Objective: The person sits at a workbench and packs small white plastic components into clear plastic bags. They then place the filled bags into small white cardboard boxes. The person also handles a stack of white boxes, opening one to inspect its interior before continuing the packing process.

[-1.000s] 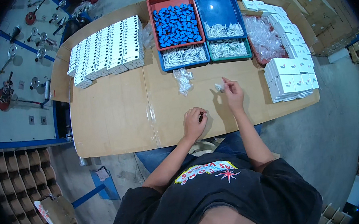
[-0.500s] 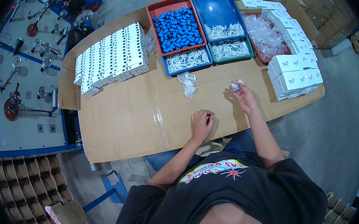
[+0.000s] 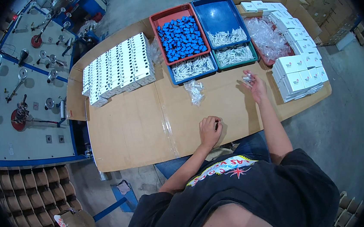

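My right hand [image 3: 256, 89] is raised over the right part of the cardboard sheet [image 3: 127, 131], its fingers round small white tube-like pieces [image 3: 247, 79] with a clear, shiny look about them. My left hand [image 3: 210, 132] rests near the front edge with curled fingers; whatever lies in them, if anything, is hidden. Ahead of both hands, a clear plastic bag [image 3: 195, 93] with white pieces inside lies against a blue tray [image 3: 216, 67] of white tubes. Closest to my right hand is the green tray [image 3: 255, 56], which also holds white tubes.
A red tray [image 3: 153, 25] holds blue pieces, beside a larger blue tray [image 3: 216, 13] partly filled with white tubes. Clear plastic bags [image 3: 263, 33] fill another red tray. White boxes stand in rows at left [image 3: 119, 67] and in stacks at right [image 3: 295, 77].
My right hand has moved slightly forward toward the green tray, its fingers spreading somewhat around the white pieces. The left hand stays curled near the front edge. The whole view has shifted a little.
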The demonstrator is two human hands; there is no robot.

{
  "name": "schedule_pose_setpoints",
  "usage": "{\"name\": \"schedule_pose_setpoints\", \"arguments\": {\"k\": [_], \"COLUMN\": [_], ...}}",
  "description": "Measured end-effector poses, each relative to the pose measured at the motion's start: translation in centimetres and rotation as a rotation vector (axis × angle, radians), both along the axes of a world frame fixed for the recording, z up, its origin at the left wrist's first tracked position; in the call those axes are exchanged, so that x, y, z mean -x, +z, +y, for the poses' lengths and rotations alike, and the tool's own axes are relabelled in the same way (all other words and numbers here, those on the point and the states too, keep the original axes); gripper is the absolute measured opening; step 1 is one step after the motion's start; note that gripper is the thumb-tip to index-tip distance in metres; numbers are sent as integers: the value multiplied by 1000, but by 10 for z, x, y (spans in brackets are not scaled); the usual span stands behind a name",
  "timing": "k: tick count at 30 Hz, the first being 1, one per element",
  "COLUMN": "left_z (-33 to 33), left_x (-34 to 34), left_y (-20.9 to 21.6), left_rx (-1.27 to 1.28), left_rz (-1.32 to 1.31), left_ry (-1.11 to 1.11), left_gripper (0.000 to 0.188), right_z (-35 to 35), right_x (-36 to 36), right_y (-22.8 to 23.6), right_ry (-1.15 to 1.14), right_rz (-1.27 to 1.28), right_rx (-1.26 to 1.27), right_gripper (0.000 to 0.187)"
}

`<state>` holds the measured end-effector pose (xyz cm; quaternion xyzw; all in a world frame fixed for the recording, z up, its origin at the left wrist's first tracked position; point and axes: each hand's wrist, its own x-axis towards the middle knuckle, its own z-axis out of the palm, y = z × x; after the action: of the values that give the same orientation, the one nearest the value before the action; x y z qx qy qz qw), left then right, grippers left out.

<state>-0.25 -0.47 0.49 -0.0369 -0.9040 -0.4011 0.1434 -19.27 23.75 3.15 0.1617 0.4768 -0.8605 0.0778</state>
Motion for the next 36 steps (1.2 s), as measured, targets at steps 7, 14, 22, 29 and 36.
{"name": "schedule_pose_setpoints", "arguments": {"k": [7,14,22,29,36], "left_z": [1,3,6,3,4], "left_x": [4,-1,1,-2,-1], "left_y": [-1,3,1,-3,-2], "left_rx": [20,-6,14,52,32], "left_rz": [18,34,40,17,24], "left_ry": [12,26,31,51,55], "left_gripper": [10,9,10,10,11], "right_z": [3,-6,3,-3,76], "right_x": [59,124,206,219,238], "right_y": [13,32,46,62,68], "right_ry": [46,146,661,768,52], "right_rz": [-20,-176,-158,-81,1], "right_rx": [-264,-488,-1002,-1315,-897], "right_gripper": [35,37,26,27,45]}}
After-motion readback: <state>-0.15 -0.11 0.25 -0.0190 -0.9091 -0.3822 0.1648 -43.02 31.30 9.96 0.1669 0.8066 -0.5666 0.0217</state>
